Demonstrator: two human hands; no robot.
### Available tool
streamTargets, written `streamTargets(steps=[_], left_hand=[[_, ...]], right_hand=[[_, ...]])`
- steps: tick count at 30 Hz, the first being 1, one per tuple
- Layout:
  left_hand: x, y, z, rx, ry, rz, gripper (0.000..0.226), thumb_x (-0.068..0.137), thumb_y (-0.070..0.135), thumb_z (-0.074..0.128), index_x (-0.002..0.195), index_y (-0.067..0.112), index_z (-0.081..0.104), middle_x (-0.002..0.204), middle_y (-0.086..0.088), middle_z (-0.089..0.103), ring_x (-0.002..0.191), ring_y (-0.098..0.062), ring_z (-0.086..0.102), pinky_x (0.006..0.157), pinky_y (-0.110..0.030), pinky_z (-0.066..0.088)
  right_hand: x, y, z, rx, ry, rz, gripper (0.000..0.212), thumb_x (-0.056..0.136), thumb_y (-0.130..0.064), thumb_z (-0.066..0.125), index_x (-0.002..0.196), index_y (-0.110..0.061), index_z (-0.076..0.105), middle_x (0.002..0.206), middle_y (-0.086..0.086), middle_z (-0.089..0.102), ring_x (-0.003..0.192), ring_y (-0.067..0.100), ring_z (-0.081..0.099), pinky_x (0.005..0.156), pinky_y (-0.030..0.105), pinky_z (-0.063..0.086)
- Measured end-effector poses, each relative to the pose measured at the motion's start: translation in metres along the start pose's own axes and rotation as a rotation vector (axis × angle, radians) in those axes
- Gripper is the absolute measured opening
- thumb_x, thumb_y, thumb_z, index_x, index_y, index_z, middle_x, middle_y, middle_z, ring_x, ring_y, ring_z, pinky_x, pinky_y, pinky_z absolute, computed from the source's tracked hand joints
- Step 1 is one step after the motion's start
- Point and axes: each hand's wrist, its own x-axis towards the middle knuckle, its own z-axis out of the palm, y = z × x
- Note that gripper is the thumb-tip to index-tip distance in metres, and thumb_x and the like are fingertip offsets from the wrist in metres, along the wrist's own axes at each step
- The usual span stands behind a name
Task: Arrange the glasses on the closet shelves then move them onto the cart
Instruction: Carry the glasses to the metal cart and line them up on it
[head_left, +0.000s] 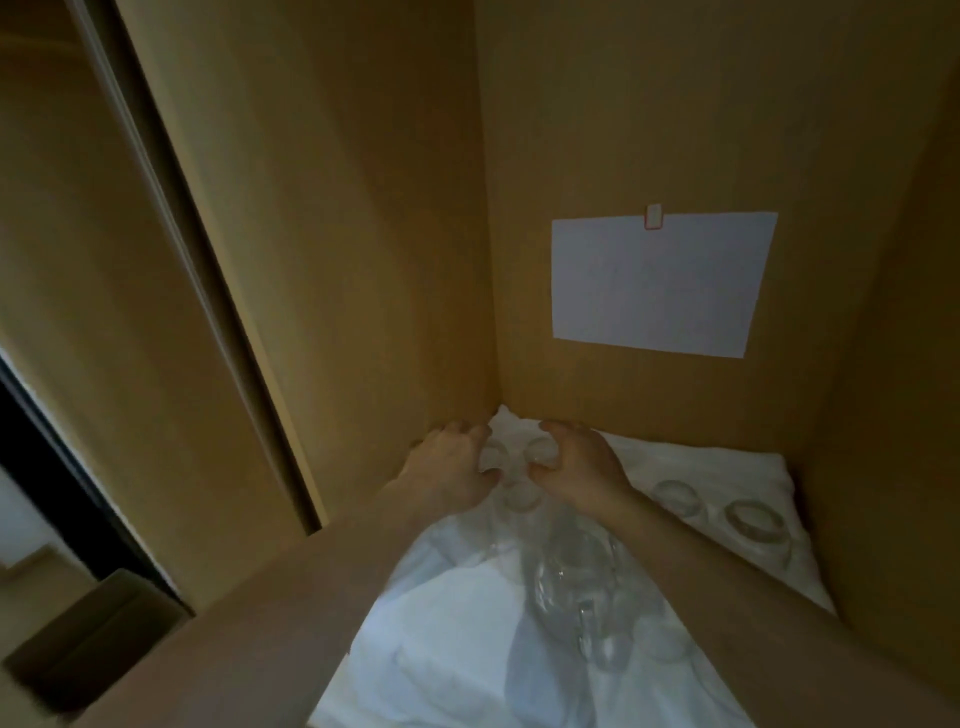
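Both my hands reach deep into the back left corner of a wooden closet shelf covered with a white cloth (441, 639). My left hand (449, 460) curls around a small clear glass (492, 453). Beside it, my right hand (584, 462) grips another small clear glass (540, 451). A third small glass (519, 499) stands just in front of them, between my wrists. Larger clear glasses (576, 577) crowd the cloth under my right forearm. Two more glasses stand at the right, one (678, 498) nearer the middle and one (753, 522) by the right wall.
A white sheet of paper (657, 283) is clipped to the closet's back wall. The left wall (332, 234) and right wall (893, 395) close the shelf in. A sliding door track (171, 234) runs at the left, with a brown box (88, 634) below.
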Motion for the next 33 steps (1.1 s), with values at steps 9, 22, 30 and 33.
streamTargets(steps=[9,22,30,33], left_hand=[[0.064,-0.008,0.018,-0.179,-0.078,-0.085,0.047,0.085,0.055,0.060,0.127,0.033,0.058,0.123,-0.001,0.059,0.112,-0.024,0.059,0.091,-0.033,0.052],[0.137,-0.009,0.056,-0.086,-0.371,-0.138,0.042,0.098,0.040,0.057,0.135,0.019,0.055,0.113,0.000,0.060,0.093,-0.017,0.061,0.079,-0.029,0.053],[0.156,-0.020,0.060,-0.144,-0.445,-0.167,0.034,0.086,0.044,0.072,0.093,0.015,0.055,0.090,-0.002,0.060,0.106,-0.026,0.067,0.084,-0.035,0.053],[0.156,-0.016,0.054,-0.277,-0.408,-0.208,0.065,0.080,0.042,0.078,0.134,0.018,0.050,0.093,0.003,0.062,0.075,-0.014,0.063,0.055,-0.025,0.046]], right_hand=[[0.061,0.011,0.013,-0.055,-0.183,0.056,0.077,0.084,-0.049,0.070,0.149,-0.020,0.042,0.141,0.008,0.054,0.129,0.028,0.053,0.099,0.036,0.049],[0.090,0.005,0.026,-0.157,-0.345,0.176,0.078,0.069,-0.044,0.088,0.135,-0.018,0.055,0.131,0.000,0.062,0.115,0.020,0.063,0.096,0.035,0.054],[0.089,0.003,0.027,-0.099,-0.281,0.247,0.086,0.064,-0.042,0.092,0.137,-0.016,0.056,0.134,-0.001,0.060,0.118,0.018,0.059,0.098,0.032,0.052],[0.087,0.001,0.023,-0.059,-0.208,0.273,0.094,0.060,-0.042,0.094,0.141,-0.016,0.054,0.140,-0.001,0.057,0.125,0.017,0.056,0.099,0.028,0.048]])
